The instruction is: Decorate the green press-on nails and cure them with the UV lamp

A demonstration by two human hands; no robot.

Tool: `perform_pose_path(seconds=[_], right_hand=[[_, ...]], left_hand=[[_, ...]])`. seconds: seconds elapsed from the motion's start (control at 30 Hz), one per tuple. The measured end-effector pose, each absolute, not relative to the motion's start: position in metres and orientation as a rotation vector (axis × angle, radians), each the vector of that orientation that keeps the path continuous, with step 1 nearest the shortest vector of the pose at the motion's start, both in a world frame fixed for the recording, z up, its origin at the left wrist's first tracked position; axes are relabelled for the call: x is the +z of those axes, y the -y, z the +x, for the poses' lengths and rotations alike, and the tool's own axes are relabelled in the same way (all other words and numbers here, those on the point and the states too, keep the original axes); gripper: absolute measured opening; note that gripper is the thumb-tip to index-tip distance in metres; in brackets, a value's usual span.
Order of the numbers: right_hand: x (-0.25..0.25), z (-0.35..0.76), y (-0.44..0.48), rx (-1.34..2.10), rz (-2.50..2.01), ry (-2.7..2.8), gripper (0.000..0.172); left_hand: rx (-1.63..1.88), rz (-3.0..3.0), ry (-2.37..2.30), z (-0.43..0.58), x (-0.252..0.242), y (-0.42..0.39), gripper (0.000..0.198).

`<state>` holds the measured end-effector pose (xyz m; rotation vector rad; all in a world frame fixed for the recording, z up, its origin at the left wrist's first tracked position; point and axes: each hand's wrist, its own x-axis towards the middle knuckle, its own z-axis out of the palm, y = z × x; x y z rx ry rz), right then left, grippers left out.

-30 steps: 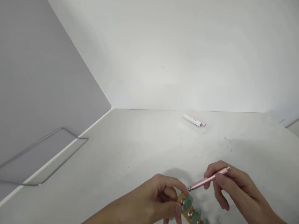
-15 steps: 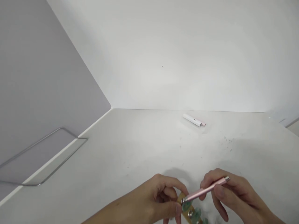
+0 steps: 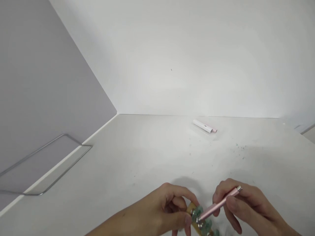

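Note:
Near the bottom edge of the head view, my left hand (image 3: 169,209) pinches a yellow-brown strip (image 3: 190,207) between thumb and fingers. Along the strip sit green translucent pieces (image 3: 207,225) and shiny silver studs or balls. A slim pink pen-shaped tool (image 3: 219,206) with silver ends is gripped by my right hand (image 3: 246,206). Its lower tip touches, or is very close to, a silver stud among the green pieces; which of the two I cannot tell. The lower end of the strip is cut off by the frame.
A white case (image 3: 202,126) with a pink end beside it lies toward the back wall. Small green crumbs (image 3: 240,147) are scattered on the white table (image 3: 110,167). At left, a bent metal wire frame (image 3: 66,173) stands by the grey side panel (image 3: 49,82).
The pink tool's tip has moved down and slightly right along the strip, from the top stud to a lower one. My left hand and the strip have stayed put.

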<state>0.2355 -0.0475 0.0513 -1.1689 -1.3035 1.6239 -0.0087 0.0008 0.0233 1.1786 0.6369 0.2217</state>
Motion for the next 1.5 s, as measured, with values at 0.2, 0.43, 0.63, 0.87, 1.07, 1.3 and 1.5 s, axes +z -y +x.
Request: perform_pose_path(seconds=[0.2,0.43,0.63,0.87,1.07,1.3,1.5], right_hand=[[0.0457,0.2369,0.0486,1.537,-1.122,1.313,0.046],[0.0484,0.2295,0.0493,1.366,-1.238,1.035,0.046],[0.0441,0.2307,0.0485,1.358,-1.260,1.144,0.042],[0.0433,0.2342,0.0481,1.430,-1.254,1.256,0.043],[0.0489,0.2323,0.0470,1.505,-1.160,1.325,0.044],[0.0474,0.2353,0.0478,1.529,-1.133,1.409,0.043],[0.0473,0.2365,0.0462,1.604,-1.094,1.408,0.043]], left_hand=[[0.220,1.186,-0.649,-0.0105,0.0231,0.0003,0.031],[0.236,1.202,-0.648,-0.0151,0.0208,0.0025,0.023],[0.224,1.202,-0.643,-0.0129,0.0218,0.0042,0.021],[0.222,1.225,-0.648,-0.0110,0.0229,0.0019,0.020],[0.235,1.208,-0.633,-0.0100,0.0244,0.0010,0.019],[0.232,1.217,-0.647,-0.0082,0.0257,-0.0015,0.019],[0.234,1.203,-0.637,-0.0083,0.0271,-0.0006,0.020]])
